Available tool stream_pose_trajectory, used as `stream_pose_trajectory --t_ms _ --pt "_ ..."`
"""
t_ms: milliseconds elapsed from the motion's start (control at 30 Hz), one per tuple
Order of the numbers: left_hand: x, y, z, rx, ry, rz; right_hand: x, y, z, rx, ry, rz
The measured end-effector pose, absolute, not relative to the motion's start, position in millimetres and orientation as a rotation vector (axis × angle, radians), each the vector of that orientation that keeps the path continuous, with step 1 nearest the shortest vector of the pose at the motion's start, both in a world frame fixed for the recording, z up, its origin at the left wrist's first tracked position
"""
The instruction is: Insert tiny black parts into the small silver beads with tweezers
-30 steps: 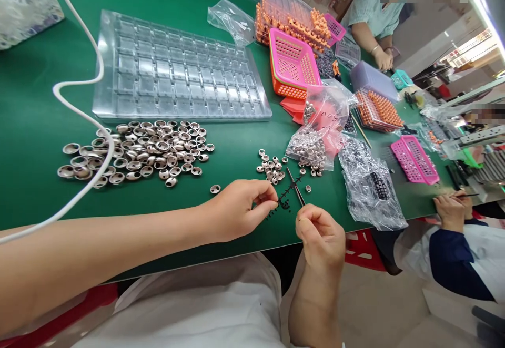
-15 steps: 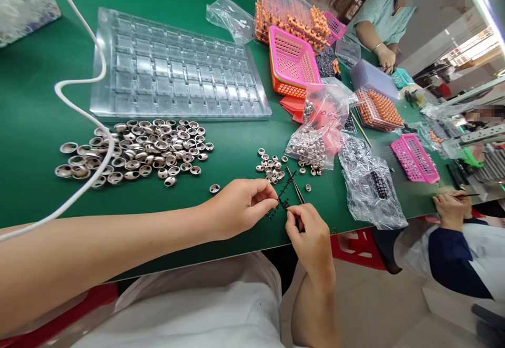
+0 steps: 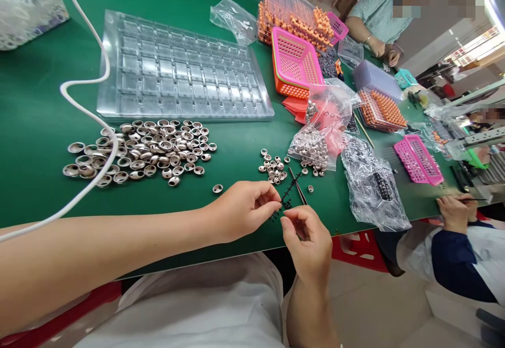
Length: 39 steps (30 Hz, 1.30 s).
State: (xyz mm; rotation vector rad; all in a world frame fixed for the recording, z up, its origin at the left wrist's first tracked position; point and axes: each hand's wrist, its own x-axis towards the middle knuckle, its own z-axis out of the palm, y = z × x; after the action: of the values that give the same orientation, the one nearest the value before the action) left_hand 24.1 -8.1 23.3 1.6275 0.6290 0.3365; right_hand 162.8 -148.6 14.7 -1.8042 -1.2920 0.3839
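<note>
My left hand (image 3: pixel 250 208) pinches a thin black plastic sprue (image 3: pixel 291 187) with short side branches. Its tip slants up to the right, over the table. Close beside it, my right hand (image 3: pixel 310 237) has curled fingers, with thumb and forefinger brought together near the sprue; anything between them is too small to make out. Small black pieces (image 3: pixel 287 204) lie just under the fingertips. Behind the hands, a pair of tweezers (image 3: pixel 300 190) rests on the table, near a small group of silver metal rings (image 3: pixel 273 168). One larger ring (image 3: pixel 218 188) lies alone above my left wrist.
A heap of larger silver rings (image 3: pixel 158 145) sits at the left, under a white cable (image 3: pixel 84 81). Behind stands a clear compartment tray (image 3: pixel 185 74). Pink baskets (image 3: pixel 295 56), plastic bags (image 3: pixel 366 180) and orange parts (image 3: pixel 381 109) fill the right. Two co-workers sit along the table.
My right hand's fingertips have shifted slightly left and down, closer to my left fingertips. The left hand keeps its pinch on the sprue. The whole view has drifted a little.
</note>
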Motion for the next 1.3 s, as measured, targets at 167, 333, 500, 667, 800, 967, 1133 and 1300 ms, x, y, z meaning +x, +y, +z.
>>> stream_pose_trajectory --t_ms 167,333,500,667,800,967,1133,1300 --pt "24.0 -10.1 23.5 1.613 0.602 0.378 156.7 -142.2 11.7 -1.809 -1.254 0.432" --pt "23.9 -10.0 25.1 1.607 0.599 0.373 155.4 -142.1 10.3 -1.796 -1.154 0.478" --pt "23.0 -10.7 25.2 1.609 0.596 0.344 156.4 -142.9 10.6 -1.779 -1.095 0.488" --pt "22.6 -10.4 26.7 1.597 0.586 0.325 156.3 -140.2 11.5 -1.778 -1.09 0.478" --pt "22.6 -10.5 27.5 1.548 0.531 0.297 156.4 -139.3 11.9 -1.796 -1.03 0.461" --pt "22.4 -9.8 28.0 1.573 0.559 0.256 156.9 -139.7 12.5 -1.764 -0.976 0.499" --pt "20.9 -8.5 30.4 1.624 0.536 0.251 160.3 -140.6 6.9 -1.66 -0.853 0.749" --pt "20.0 -10.5 27.8 1.73 0.467 0.318 167.1 -137.2 0.5 -1.441 -0.648 1.086"
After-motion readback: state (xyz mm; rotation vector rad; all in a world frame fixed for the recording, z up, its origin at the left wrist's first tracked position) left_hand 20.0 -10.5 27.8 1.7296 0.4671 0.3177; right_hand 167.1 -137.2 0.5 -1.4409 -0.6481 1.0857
